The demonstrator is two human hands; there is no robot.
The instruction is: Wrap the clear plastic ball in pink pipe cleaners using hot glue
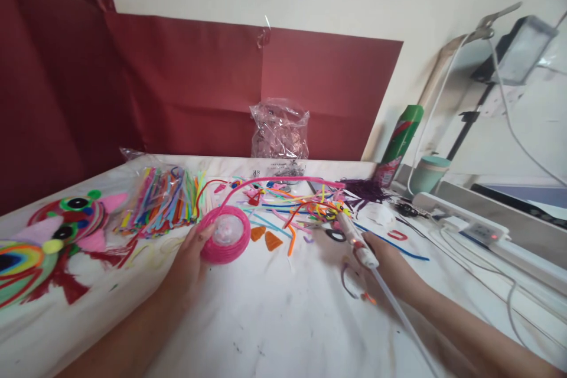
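Observation:
My left hand (189,253) is closed on the edge of a round disc of coiled pink pipe cleaner (230,254), which has a clear, see-through centre. From its top a loose pink strand (274,180) arches to the right, across the middle of the table. In my right hand (377,251) is a white hot glue gun (353,237), with a small reddish light on its body. A long pale stick or cord (401,310) runs from its back end towards me. Its tip points at a heap of pipe cleaner scraps (325,209). Some right fingers are hidden behind the gun.
Bundled pipe cleaners (163,201) and colourful finished figures (73,218) lie on the left. Orange pieces (267,238) rest beyond the disc. A clear bag (280,133) stands at the back. To the right are a green can (401,139), a cup (429,174) and a power strip (460,218) with cables.

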